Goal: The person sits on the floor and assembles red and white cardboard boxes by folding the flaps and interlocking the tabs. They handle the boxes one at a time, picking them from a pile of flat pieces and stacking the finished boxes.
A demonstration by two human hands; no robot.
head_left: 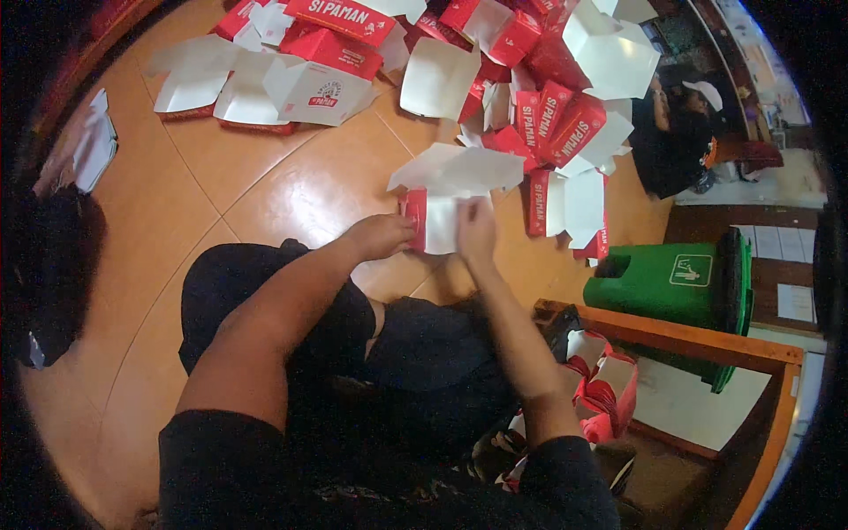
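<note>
1. I log a red-and-white carton (439, 221) on the tan tiled floor (291, 190), just ahead of the person's knees, white flaps (459, 168) spread open above it.
2. Left hand (380, 235) grips the carton's left red edge, fingers curled around it.
3. Right hand (477, 231) lies on the carton's right side, fingers pressed flat against the white panel.
4. Beyond it, a heap of folded cartons (539, 97) in the same colours covers the floor.
5. A green bin (676, 283) lies to the right, beside a wooden frame (689, 340).
6. Another person (680, 141) sits at upper right.
</note>
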